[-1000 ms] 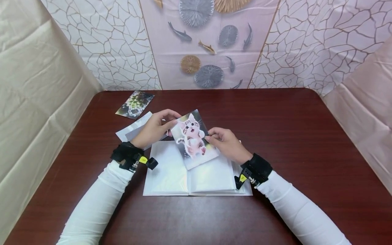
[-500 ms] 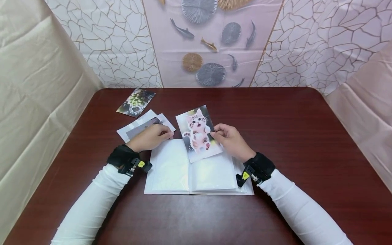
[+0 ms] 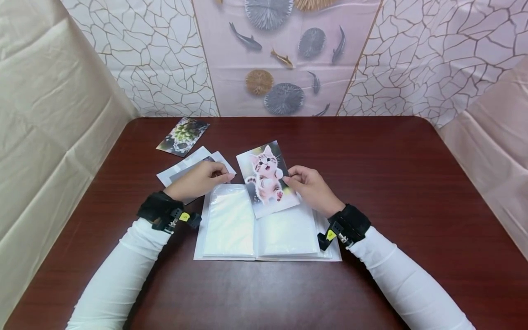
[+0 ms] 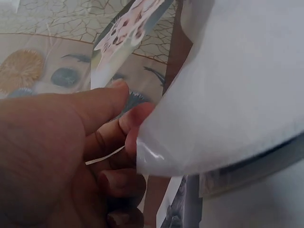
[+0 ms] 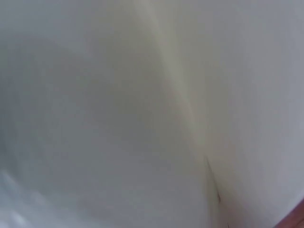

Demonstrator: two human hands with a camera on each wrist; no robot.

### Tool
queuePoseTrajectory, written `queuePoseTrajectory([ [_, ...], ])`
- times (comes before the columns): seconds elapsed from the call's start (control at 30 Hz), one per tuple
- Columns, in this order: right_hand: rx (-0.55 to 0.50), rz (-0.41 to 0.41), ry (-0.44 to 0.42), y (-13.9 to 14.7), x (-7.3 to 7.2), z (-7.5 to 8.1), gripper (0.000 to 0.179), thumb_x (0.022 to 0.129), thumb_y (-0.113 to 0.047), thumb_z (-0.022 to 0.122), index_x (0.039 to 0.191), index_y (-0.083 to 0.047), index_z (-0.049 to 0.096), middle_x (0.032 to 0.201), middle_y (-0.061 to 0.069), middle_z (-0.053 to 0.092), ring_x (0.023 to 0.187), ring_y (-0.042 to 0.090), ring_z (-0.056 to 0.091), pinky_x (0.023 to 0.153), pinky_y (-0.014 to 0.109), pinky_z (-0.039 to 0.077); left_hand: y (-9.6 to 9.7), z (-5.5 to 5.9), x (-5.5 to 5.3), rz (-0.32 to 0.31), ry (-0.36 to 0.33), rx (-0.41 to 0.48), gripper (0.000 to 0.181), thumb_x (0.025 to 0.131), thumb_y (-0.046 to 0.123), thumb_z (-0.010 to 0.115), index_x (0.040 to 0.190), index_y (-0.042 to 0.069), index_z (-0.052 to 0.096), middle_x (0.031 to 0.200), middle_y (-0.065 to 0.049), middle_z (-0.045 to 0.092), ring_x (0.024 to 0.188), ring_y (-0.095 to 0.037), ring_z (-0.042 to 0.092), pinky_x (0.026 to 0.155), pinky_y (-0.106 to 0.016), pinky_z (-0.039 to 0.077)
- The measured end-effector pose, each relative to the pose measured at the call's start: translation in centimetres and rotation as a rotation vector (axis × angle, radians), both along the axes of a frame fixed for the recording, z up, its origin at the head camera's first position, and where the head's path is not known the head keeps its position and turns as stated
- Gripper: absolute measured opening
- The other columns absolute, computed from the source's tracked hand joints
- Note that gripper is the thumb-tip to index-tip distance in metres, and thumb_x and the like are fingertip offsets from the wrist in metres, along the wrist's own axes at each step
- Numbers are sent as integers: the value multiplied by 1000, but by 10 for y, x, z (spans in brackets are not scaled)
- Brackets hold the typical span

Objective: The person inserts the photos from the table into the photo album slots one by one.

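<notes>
An album (image 3: 231, 224) lies spread on the table, with clear, milky sleeve pages. By its far left corner is my left hand (image 3: 198, 178). In the left wrist view a lifted sleeve page (image 4: 228, 95) bends beside the fingers; its corner overlaps the fingertips, while the thumb stands apart from it. My right hand (image 3: 311, 188) pinches the right edge of a kitten photo (image 3: 266, 176), tilted above the album's far edge. The right wrist view is filled by blurred white pages (image 5: 142, 118); the right hand does not show there.
Beyond the left hand a grey-toned picture on white sheets (image 3: 185, 165) lies partly covered by that hand. A succulent photo (image 3: 183, 136) rests at the table's far left. Patterned cloth (image 3: 284, 59) hangs behind the dark wooden table (image 3: 264, 293).
My left hand has let go of the kitten photo and moved to the album's far left corner, where the left page now lifts slightly. The right hand keeps holding the photo, shifted slightly up and right.
</notes>
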State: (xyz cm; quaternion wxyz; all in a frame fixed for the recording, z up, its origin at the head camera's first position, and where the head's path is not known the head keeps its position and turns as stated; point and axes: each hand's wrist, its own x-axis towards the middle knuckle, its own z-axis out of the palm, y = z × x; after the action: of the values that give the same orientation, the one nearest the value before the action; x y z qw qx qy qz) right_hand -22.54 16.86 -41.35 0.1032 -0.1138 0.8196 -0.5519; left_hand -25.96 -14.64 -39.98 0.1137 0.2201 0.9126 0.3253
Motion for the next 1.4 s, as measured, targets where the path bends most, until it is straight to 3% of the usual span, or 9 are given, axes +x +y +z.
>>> queuePoseTrajectory([
  [0.27,-9,3,-3,0,-1,2,13,104,-12,57,107,-1,60,79,4,47,76,18,44,71,25,35,-9,4,-3,-82,-48,16,4,96,14,70,97,11,73,92,-5,67,85,-21,53,75,-33,44],
  [0.37,-11,1,-5,1,-1,2,13,104,-13,57,107,-1,61,78,4,46,75,17,43,71,25,35,-11,4,-4,-88,-48,8,7,98,17,69,96,12,73,95,-5,66,89,-20,53,77,-34,44],
  [0.53,-10,-2,-5,1,-2,1,13,103,-13,57,107,-1,62,78,4,47,74,17,42,72,26,35,-14,2,-8,-72,-79,19,20,101,26,64,91,9,68,84,-5,56,83,-20,51,69,-30,40],
  [0.63,-6,-6,-6,1,-3,1,13,103,-13,57,108,-1,62,78,4,47,74,17,43,72,26,35,-15,1,-9,-82,-105,34,16,101,22,64,93,8,69,82,-5,57,80,-20,51,66,-29,41],
  [0.8,-8,-11,-10,1,-3,1,13,103,-13,58,108,-2,63,78,3,47,74,17,43,71,26,35,-14,2,-9,-91,-80,17,9,99,15,66,100,10,73,88,-5,66,83,-20,55,69,-29,44],
  [1.0,-13,-8,-22,2,-2,2,14,103,-14,58,108,-1,62,77,3,47,72,16,42,67,25,34,-11,-2,-6,-80,-14,10,7,98,16,68,95,12,73,85,-3,66,80,-19,53,68,-30,42],
  [1.4,-11,-16,-33,1,-1,-2,13,103,-15,59,107,-2,62,76,3,47,66,15,39,61,25,31,-4,-11,-3,-76,-46,70,18,96,13,71,79,9,65,69,-3,56,70,-20,48,65,-28,39],
])
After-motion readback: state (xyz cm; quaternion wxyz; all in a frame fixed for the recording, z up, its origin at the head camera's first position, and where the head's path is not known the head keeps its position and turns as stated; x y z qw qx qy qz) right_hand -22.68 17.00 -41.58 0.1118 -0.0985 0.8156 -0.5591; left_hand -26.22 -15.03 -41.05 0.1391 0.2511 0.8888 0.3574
